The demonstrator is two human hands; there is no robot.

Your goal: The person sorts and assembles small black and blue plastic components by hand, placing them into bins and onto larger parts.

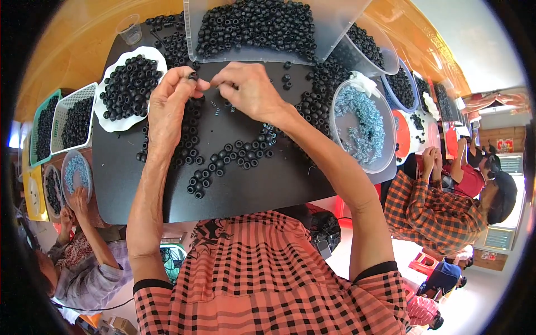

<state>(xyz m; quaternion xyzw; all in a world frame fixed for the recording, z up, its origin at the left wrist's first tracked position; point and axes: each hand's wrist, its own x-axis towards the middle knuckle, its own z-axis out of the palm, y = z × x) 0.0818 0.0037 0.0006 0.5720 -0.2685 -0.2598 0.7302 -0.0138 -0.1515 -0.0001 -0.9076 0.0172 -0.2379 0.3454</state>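
Note:
My left hand (pixel 172 103) is closed, pinching a black round bead-like piece (pixel 193 76) with a hole between thumb and forefinger. Just to its right my right hand (pixel 248 89) is also closed, its thumb and forefinger pressed together; what they hold, if anything, is too small to make out. A few tiny bluish coil-like pieces (pixel 216 108) lie on the dark table (pixel 251 192) below the hands. Loose black beads (pixel 244 152) are strewn in a curved line between my forearms, with more bluish pieces (pixel 269 134) at its upper right end.
A large clear bin (pixel 223 57) of black beads stands beyond my hands. At left is a white scalloped plate (pixel 105 118) of beads; at right, a clear tub (pixel 338 142) of bluish pieces. Other people sit on both sides, one with a hand (pixel 79 200) at a bowl.

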